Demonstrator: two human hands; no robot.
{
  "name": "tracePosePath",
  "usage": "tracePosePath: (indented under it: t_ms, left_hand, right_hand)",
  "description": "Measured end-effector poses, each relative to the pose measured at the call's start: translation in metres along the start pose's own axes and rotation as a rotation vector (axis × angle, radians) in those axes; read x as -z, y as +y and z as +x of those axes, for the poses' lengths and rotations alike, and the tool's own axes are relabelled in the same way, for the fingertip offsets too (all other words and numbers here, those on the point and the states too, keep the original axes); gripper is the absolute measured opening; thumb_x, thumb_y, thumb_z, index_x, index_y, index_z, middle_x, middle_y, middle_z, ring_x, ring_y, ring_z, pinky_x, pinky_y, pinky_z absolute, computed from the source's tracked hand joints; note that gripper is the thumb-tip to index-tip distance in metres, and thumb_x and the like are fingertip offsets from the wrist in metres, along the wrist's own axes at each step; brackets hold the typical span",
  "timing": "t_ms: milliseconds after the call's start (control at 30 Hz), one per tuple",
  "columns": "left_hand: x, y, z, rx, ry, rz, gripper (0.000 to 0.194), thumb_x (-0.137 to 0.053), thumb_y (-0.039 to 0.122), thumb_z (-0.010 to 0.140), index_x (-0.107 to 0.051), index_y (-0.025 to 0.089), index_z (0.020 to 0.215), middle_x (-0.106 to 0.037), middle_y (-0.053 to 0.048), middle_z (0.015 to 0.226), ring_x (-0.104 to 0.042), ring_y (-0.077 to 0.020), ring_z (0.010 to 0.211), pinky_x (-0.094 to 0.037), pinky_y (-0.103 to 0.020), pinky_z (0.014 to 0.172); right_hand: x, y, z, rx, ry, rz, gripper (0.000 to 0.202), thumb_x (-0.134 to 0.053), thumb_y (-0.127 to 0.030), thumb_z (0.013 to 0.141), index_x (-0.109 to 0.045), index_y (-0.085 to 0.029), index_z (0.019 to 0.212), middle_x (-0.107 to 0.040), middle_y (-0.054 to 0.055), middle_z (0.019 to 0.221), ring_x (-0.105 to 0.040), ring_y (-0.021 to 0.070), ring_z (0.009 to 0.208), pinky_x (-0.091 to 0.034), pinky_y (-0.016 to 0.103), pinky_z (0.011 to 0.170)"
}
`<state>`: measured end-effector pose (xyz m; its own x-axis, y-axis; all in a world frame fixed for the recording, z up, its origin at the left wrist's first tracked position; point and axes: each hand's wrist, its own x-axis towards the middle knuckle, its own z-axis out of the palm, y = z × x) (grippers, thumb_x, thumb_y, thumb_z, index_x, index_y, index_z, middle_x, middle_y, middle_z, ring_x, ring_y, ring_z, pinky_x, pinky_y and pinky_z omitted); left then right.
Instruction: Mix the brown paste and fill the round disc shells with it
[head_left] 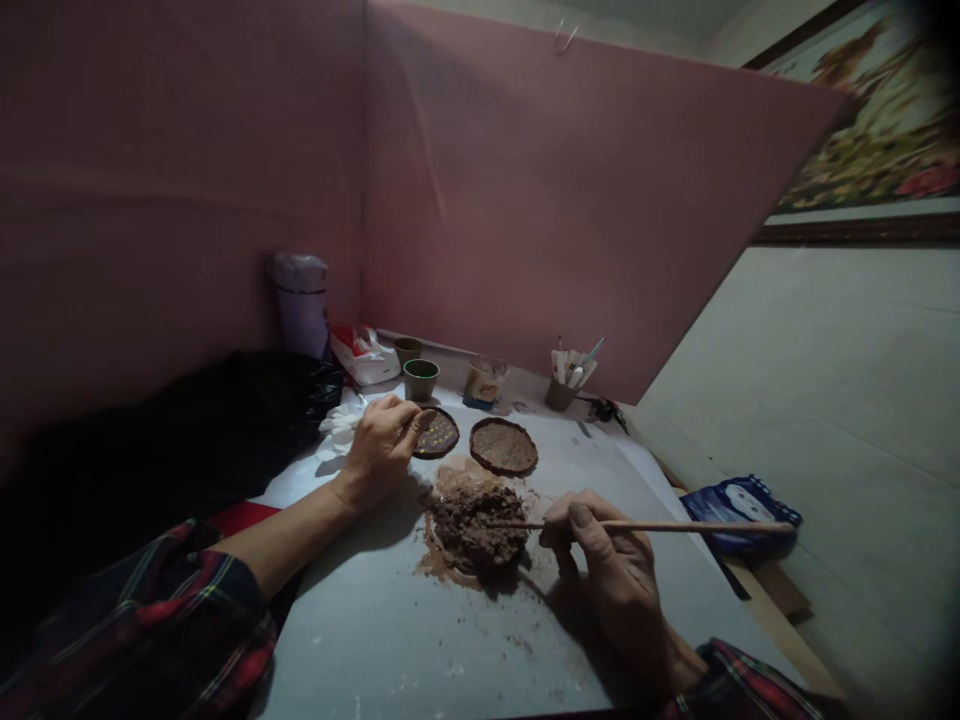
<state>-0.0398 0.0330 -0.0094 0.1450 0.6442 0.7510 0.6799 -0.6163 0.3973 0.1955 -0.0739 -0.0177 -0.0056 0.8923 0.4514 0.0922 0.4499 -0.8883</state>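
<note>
Head view: at far left, a black plastic bag (pixel 202 430) is seen beside the white tabletop (pixel 367 630). Next, the left edge of a yellow-dotted brown disc (pixel 440 436) is covered by the left hand (pixel 382 442); its fingers are curled, but whether anything is clamped in that grip cannot be told. Mid-tabletop, crumbly brown material (pixel 476 527) is heaped, with a plain brown disc (pixel 504 446) placed just beyond it. Farther right, a thin brown stick (pixel 697 526) is clamped in the right hand's (pixel 604 550) grip, its tip set against the heap.
</note>
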Motion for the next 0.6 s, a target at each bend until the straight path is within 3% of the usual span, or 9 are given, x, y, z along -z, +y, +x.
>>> tracePosePath:
  t_ms: [200, 367, 600]
  left_hand:
    - [-0.0004, -0.0025, -0.0004, 0.002, -0.039, -0.019, 0.032, -0.046, 0.031, 0.089, -0.053, 0.019, 0.06, -0.052, -0.002, 0.063, -0.05, -0.0177, 0.068, -0.038, -0.031, 0.064]
    - [-0.0017, -0.0031, -0.0022, 0.008, -0.054, -0.034, 0.029, -0.048, 0.029, 0.089, -0.056, 0.017, 0.063, -0.052, -0.002, 0.066, -0.05, -0.0168, 0.068, -0.038, -0.03, 0.064]
    - [-0.0028, -0.0025, -0.0025, 0.011, -0.056, -0.054, 0.029, -0.049, 0.027, 0.089, -0.057, 0.016, 0.064, -0.052, -0.002, 0.066, -0.049, -0.0154, 0.067, -0.037, -0.028, 0.063]
  right_hand:
    - [0.0, -0.0002, -0.0009, 0.038, 0.16, 0.087, 0.031, -0.046, -0.036, 0.091, -0.062, -0.018, 0.072, -0.054, 0.001, 0.064, -0.047, 0.0111, 0.052, -0.035, 0.023, 0.043]
    - [-0.0004, 0.0018, 0.0028, -0.072, 0.052, 0.058, 0.033, -0.051, -0.039, 0.088, -0.061, -0.017, 0.067, -0.051, 0.001, 0.06, -0.047, 0.0115, 0.054, -0.036, 0.021, 0.042]
    - [0.0051, 0.0019, 0.0051, -0.014, 0.314, 0.233, 0.03, -0.058, -0.035, 0.084, -0.063, -0.015, 0.062, -0.054, 0.001, 0.055, -0.044, 0.0073, 0.041, -0.029, 0.016, 0.033]
